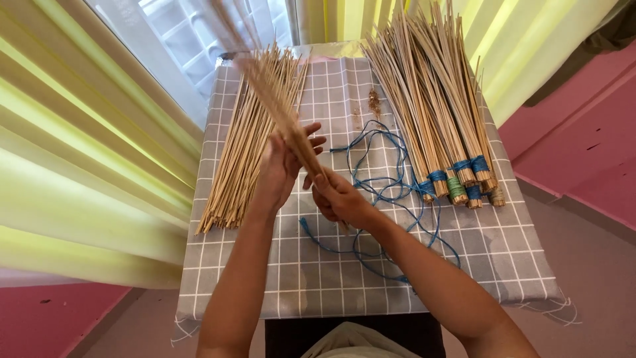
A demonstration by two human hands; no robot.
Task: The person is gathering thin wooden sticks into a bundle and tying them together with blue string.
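Note:
My right hand [339, 197] grips the lower end of a small bundle of thin straw sticks [268, 86] that slants up to the left and is blurred. My left hand [283, 162] lies flat against the bundle's side, fingers spread. Under both hands a grey checked cloth [318, 265] covers a small table. A loose pile of the same sticks [242, 149] lies on its left part. Blue string [377, 179] tangles on the cloth by my right hand.
Several finished stick bundles [434, 99], tied at their near ends with blue and green string, lie on the right part of the cloth. Yellow-green curtains [79, 152] hang on the left and behind. A pink wall [576, 132] stands at the right.

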